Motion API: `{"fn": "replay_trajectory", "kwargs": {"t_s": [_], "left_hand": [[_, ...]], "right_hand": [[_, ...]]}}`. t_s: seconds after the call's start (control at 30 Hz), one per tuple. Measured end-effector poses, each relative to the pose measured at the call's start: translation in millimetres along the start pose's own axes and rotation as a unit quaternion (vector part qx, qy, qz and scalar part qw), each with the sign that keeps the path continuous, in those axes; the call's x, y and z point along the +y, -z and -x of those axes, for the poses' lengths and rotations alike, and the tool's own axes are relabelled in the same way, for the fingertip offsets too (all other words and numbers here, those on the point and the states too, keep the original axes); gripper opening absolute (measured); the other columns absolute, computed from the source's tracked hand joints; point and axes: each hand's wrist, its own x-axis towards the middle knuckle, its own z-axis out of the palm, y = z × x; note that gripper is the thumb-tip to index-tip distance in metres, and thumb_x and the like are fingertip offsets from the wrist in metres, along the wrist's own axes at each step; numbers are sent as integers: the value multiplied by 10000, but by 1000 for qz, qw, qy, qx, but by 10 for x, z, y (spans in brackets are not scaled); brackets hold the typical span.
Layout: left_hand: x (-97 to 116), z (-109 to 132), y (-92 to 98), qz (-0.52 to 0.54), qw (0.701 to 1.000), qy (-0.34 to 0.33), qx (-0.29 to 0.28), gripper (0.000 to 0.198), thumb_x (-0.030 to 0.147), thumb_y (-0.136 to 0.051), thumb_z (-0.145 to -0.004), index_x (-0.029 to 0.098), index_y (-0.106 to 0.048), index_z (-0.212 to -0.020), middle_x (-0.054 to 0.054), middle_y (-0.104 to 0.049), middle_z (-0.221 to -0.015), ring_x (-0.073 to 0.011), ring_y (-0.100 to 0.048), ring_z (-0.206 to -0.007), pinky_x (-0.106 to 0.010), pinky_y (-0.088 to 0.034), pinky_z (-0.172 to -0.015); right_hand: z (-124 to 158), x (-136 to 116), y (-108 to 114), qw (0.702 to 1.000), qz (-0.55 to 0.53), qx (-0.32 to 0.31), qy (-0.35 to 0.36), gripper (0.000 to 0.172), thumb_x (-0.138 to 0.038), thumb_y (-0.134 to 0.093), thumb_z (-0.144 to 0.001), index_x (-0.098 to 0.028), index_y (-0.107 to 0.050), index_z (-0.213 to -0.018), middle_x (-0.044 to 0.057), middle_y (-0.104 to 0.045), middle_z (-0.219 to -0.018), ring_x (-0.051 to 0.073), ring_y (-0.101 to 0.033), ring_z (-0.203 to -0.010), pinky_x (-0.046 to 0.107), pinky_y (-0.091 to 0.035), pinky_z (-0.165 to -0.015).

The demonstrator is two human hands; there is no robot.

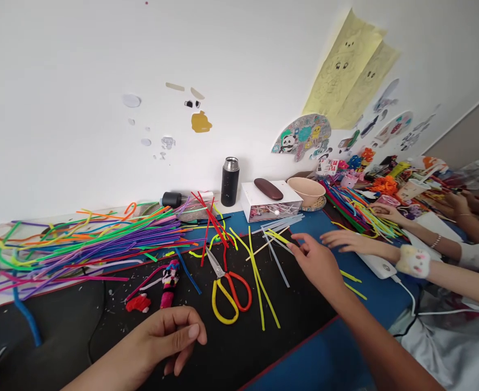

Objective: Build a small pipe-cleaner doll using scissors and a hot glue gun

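My left hand (176,339) hovers over the black mat (113,347), fingers loosely curled and apart, with nothing in it. Above it lies a small pink and black pipe-cleaner figure (170,279), beside a red piece (138,303). My right hand (310,260) reaches over the mat's right part, thumb and index finger at the end of a short yellow strip (278,237); its other fingers are partly hidden. Scissors (225,288) with one yellow and one red handle lie between my hands. Long yellow stems (257,277) lie right of them, near pale translucent sticks (281,266).
Colourful pipe cleaners (113,239) are heaped at left. Behind stand a black bottle (230,182), a white box (270,209) with a brown case (268,189), and a beige bowl (307,190). Other people's hands (359,244) work at right, near a white device (376,265).
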Motion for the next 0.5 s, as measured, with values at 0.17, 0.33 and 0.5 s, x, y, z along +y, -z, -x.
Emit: {"fn": "replay_trajectory", "kwargs": {"t_s": [0.17, 0.33, 0.5], "left_hand": [[-20, -25, -37, 6, 1000, -4, -4, 540, 703, -674, -895, 164, -695, -913, 33, -512, -574, -115, -396, -542, -261, -273, -548], [-56, -77, -45, 32, 999, -13, -14, 497, 667, -676, -917, 170, -697, -912, 38, -498, -554, -109, -374, -528, -255, -257, -534], [-36, -78, -67, 41, 999, -5, -28, 517, 680, -677, -912, 164, -702, -914, 35, -495, -546, -108, -375, -527, -252, -263, -532]], "right_hand": [[-160, 186, 280, 983, 144, -113, -7, 351, -380, -540, -1034, -212, -672, -1312, 85, -795, -903, 284, -738, -867, 313, -378, -636], [-204, 389, 402, 959, 208, -193, -17, 447, -456, -602, -1006, -208, -658, -1373, 128, -807, -1077, 324, -746, -992, 327, -424, -683], [-239, 641, 342, 950, 231, -208, -28, 313, -338, -629, -993, -198, -718, -1258, 137, -786, -1217, 333, -719, -1142, 324, -444, -758]]}}
